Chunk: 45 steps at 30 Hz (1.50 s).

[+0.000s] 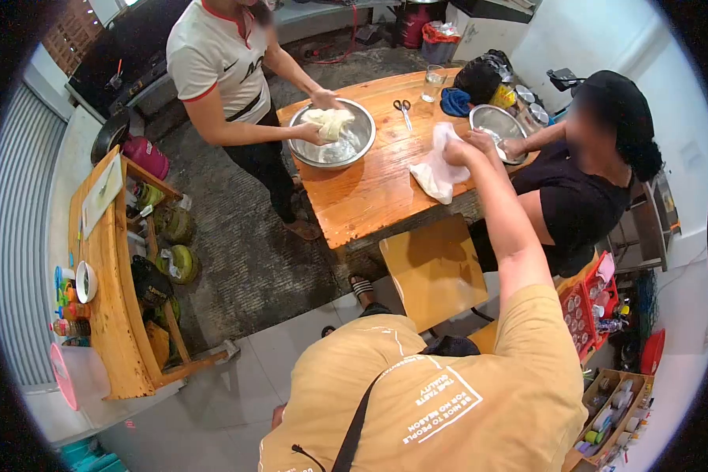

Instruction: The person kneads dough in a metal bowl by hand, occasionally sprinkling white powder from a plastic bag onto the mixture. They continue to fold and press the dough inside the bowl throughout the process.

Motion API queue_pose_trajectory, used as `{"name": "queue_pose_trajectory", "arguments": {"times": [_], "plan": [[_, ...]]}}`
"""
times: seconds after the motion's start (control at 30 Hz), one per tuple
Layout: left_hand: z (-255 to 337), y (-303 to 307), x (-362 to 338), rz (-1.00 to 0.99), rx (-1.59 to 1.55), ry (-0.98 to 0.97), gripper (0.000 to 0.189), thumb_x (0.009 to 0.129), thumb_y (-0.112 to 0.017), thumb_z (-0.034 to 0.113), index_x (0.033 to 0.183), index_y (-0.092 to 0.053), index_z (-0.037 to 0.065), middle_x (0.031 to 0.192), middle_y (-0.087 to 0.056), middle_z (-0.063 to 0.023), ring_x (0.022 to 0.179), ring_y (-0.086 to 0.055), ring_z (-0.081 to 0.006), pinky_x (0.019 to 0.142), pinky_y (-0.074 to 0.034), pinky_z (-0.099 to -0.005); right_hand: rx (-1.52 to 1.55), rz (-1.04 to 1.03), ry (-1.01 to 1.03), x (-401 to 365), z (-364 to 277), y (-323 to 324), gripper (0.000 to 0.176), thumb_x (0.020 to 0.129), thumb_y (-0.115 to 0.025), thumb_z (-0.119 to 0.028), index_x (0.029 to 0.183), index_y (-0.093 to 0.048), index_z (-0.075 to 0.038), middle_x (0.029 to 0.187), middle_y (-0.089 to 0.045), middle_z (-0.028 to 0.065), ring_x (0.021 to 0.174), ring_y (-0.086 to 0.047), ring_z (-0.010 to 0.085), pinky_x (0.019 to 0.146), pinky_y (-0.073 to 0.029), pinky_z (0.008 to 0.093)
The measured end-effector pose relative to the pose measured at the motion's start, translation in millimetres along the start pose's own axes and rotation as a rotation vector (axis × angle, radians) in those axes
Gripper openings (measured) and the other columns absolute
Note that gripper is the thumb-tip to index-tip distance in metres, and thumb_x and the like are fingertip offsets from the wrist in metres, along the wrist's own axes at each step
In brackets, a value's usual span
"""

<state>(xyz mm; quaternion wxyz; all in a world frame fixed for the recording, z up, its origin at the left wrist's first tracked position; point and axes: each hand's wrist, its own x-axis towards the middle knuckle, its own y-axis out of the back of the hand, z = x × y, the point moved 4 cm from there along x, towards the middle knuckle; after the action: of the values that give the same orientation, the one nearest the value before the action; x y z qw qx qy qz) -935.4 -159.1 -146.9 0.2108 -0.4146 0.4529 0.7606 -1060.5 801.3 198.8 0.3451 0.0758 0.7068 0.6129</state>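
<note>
My right arm stretches across the table, and my right hand (455,152) is closed around the upper part of a translucent white plastic bag (446,175). The bag hangs at the near table edge, its white lower end resting on the wood; what is inside I cannot make out. Beside my hand, a metal bowl (499,119) stands in front of a seated person in black, whose hands are at its rim. Of my left hand (278,415), only a bit of skin shows at the left side of my tan shirt; its fingers are hidden.
Across the wooden table (362,206), a standing person holds pale dough (328,123) over another metal bowl (333,161). Scissors (403,112), a glass (433,82) and a blue cloth (455,102) lie farther back. A wooden stool (434,271) stands before me, a red crate (578,318) to the right.
</note>
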Motion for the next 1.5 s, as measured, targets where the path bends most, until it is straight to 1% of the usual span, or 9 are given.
{"name": "queue_pose_trajectory", "arguments": {"times": [0.13, 0.27, 0.4, 0.47, 0.6, 0.77, 0.97, 1.17, 1.5], "plan": [[10, -13, 8, -0.031, -0.266, 0.083, 0.027, 0.099, -0.052, 0.027, 0.101, -0.064, 0.003, 0.084, -0.07, -0.0083, 0.068, -0.067, -0.0205, 0.056, -0.052, -0.0351, -0.25, -0.282, 0.144, 28, 10, -29, 0.025, 0.086, -0.059, -0.017, 0.098, -0.076, -0.004, 0.11, -0.073, 0.0202, 0.105, -0.069, 0.0364, 0.091, -0.053, 0.0439], [52, -6, 41, 0.028, -0.603, 0.125, 0.027, 0.1, -0.053, 0.027, 0.104, -0.063, 0.003, 0.088, -0.071, -0.0078, 0.072, -0.068, -0.0205, 0.058, -0.052, -0.0348, -0.448, -0.309, 0.283, 60, -4, -83, 0.023, 0.081, -0.061, -0.012, 0.095, -0.079, -0.008, 0.11, -0.075, 0.0175, 0.104, -0.07, 0.0354, 0.091, -0.054, 0.0447], [154, 33, 26, 0.078, -0.449, -0.125, 0.025, 0.103, -0.055, 0.029, 0.111, -0.061, 0.006, 0.098, -0.071, -0.0062, 0.082, -0.069, -0.0183, 0.062, -0.051, -0.0318, -0.316, -0.287, 0.214, 65, -3, -96, 0.03, 0.08, -0.062, -0.015, 0.103, -0.078, -0.007, 0.114, -0.074, 0.0163, 0.108, -0.07, 0.031, 0.092, -0.053, 0.0444], [172, 38, 33, 0.08, -0.543, -0.174, 0.025, 0.104, -0.056, 0.03, 0.112, -0.061, 0.006, 0.099, -0.071, -0.0059, 0.084, -0.069, -0.0174, 0.063, -0.05, -0.0306, -0.365, -0.355, 0.139, 116, 66, -185, 0.032, 0.08, -0.066, -0.018, 0.107, -0.077, -0.006, 0.116, -0.073, 0.0159, 0.106, -0.07, 0.0298, 0.091, -0.053, 0.0425], [186, 41, 36, 0.079, -0.484, -0.22, 0.023, 0.105, -0.056, 0.029, 0.109, -0.06, 0.007, 0.097, -0.071, -0.0043, 0.082, -0.068, -0.0156, 0.062, -0.049, -0.0294, 0.189, 0.224, 0.158, 120, 87, -212, 0.03, 0.083, -0.068, -0.017, 0.109, -0.075, -0.005, 0.112, -0.074, 0.012, 0.101, -0.07, 0.0266, 0.088, -0.054, 0.04], [166, 30, 34, 0.013, -0.322, -0.186, 0.02, 0.106, -0.055, 0.026, 0.104, -0.06, 0.007, 0.09, -0.068, -0.0036, 0.072, -0.063, -0.0138, 0.058, -0.048, -0.0292, 0.842, 0.121, 0.069, 106, 53, -226, 0.028, 0.084, -0.067, -0.017, 0.108, -0.074, -0.005, 0.109, -0.074, 0.0127, 0.099, -0.069, 0.0266, 0.085, -0.054, 0.0395], [120, 13, 64, -0.106, -0.456, -0.031, 0.017, 0.106, -0.054, 0.022, 0.102, -0.059, 0.007, 0.085, -0.066, -0.0042, 0.065, -0.058, -0.0127, 0.053, -0.046, -0.0287, 1.119, 0.078, 0.021, 108, 44, -235, 0.027, 0.085, -0.065, -0.016, 0.108, -0.073, -0.004, 0.106, -0.073, 0.0135, 0.097, -0.069, 0.0266, 0.082, -0.054, 0.0389], [222, 46, 6, 0.029, -0.104, -0.073, 0.017, 0.106, -0.054, 0.023, 0.102, -0.059, 0.007, 0.087, -0.067, -0.0032, 0.068, -0.061, -0.0128, 0.055, -0.047, -0.0281, 1.309, 0.044, 0.004, 112, 46, -250, 0.025, 0.087, -0.064, -0.015, 0.107, -0.072, -0.004, 0.102, -0.072, 0.0143, 0.094, -0.068, 0.0266, 0.078, -0.054, 0.0383], [247, 44, 26, 0.008, -0.214, -0.216, 0.021, 0.105, -0.056, 0.027, 0.11, -0.061, 0.006, 0.092, -0.07, -0.003, 0.074, -0.065, -0.0128, 0.058, -0.047, -0.0269, 1.527, 0.023, -0.061, 111, 66, -255, 0.022, 0.09, -0.062, -0.014, 0.107, -0.071, -0.003, 0.096, -0.07, 0.0156, 0.091, -0.068, 0.0265, 0.073, -0.055, 0.0373]]}}
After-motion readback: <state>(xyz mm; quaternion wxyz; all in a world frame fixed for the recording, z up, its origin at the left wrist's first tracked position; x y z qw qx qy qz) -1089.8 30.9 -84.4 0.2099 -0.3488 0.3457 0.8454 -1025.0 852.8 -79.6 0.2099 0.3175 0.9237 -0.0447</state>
